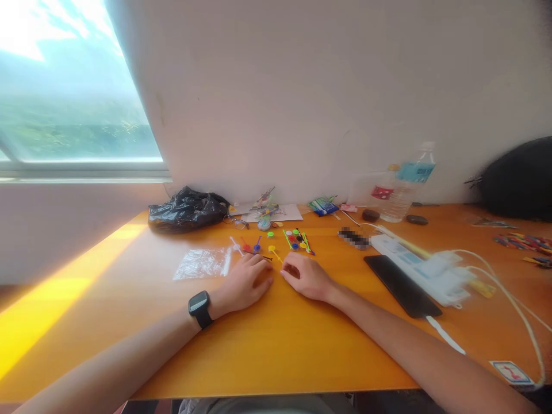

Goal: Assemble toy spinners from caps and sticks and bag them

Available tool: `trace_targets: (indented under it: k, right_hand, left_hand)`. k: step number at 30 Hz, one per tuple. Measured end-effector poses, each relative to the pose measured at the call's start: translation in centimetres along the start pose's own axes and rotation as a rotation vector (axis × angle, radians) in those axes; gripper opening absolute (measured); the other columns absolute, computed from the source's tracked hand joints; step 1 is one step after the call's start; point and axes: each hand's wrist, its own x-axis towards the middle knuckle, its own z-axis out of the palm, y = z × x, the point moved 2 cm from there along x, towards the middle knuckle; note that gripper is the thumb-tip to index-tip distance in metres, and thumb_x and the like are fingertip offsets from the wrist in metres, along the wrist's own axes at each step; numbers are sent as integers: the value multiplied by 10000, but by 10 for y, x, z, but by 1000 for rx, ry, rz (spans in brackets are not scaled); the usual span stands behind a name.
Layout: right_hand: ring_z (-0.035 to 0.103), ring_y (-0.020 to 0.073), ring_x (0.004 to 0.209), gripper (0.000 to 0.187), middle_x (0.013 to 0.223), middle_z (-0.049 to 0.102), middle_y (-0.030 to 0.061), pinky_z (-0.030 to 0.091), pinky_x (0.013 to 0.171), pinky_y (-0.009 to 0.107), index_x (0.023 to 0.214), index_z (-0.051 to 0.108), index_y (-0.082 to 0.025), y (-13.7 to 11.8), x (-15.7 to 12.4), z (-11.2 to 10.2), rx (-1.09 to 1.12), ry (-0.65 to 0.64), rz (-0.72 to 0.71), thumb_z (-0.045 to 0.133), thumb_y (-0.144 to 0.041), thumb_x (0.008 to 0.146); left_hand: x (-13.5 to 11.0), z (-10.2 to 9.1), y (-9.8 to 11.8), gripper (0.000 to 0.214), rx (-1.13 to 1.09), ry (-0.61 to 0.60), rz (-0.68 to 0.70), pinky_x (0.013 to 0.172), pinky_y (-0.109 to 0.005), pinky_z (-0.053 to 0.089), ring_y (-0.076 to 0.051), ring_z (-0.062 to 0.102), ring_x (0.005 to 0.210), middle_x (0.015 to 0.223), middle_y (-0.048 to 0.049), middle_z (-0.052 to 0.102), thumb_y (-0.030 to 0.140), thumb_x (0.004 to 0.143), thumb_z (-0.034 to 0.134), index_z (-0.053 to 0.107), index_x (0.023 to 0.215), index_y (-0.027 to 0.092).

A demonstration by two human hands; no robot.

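Observation:
My left hand point(245, 283) rests palm down on the orange table point(276, 351), fingers curled loosely, a black smartwatch point(199, 308) on the wrist. My right hand point(307, 277) lies beside it, fingers bent under, fingertips near the left hand's. Neither hand visibly holds anything. Just beyond the fingertips lie several small coloured plastic sticks and discs point(295, 240): red, blue, yellow, green. A yellow stick point(274, 252) and a thin dark stick are closest to my fingers.
A clear plastic bag point(202, 263) lies left of my hands. At the back are a black bag point(187, 209), papers, a water bottle point(407, 184). To the right are a black phone point(402, 285), a white power strip point(425, 267) with cables, and a playing card point(511, 372).

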Motion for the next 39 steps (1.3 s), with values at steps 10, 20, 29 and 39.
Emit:
trace_targets:
  k: [10, 20, 29, 39]
  right_hand:
    - [576, 158, 737, 77, 851, 645, 16, 426, 682, 278, 873, 630, -206, 1, 0, 1, 5, 5, -11, 634, -225, 948]
    - [560, 155, 728, 95, 838, 625, 12, 417, 668, 271, 860, 603, -204, 2, 1, 2, 47, 83, -8, 629, -225, 949]
    - [564, 161, 700, 84, 920, 647, 37, 462, 706, 299, 942, 627, -210, 8, 5, -2, 93, 241, -1, 555, -190, 980]
    - [629, 193, 808, 148, 912, 703, 48, 474, 747, 299, 912, 661, -198, 18, 7, 3, 51, 138, 28, 563, -87, 903]
  left_hand:
    - [0, 0, 0, 162, 1, 7, 4, 945, -443, 504, -276, 605, 1055, 1144, -86, 673, 325, 991, 568, 637, 1124, 265]
    - [0, 0, 1, 163, 10, 5, -4, 937, -431, 501, -273, 601, 1048, 1141, -82, 670, 317, 989, 574, 626, 1134, 262]
    - [-1, 1, -1, 167, 8, 7, -3, 948, -447, 504, -280, 598, 1070, 1155, -82, 672, 329, 993, 566, 620, 1136, 263]
    - [-1, 2, -2, 188, 2, 14, -3, 959, -457, 507, -283, 603, 1086, 1162, -88, 676, 322, 988, 571, 632, 1156, 267]
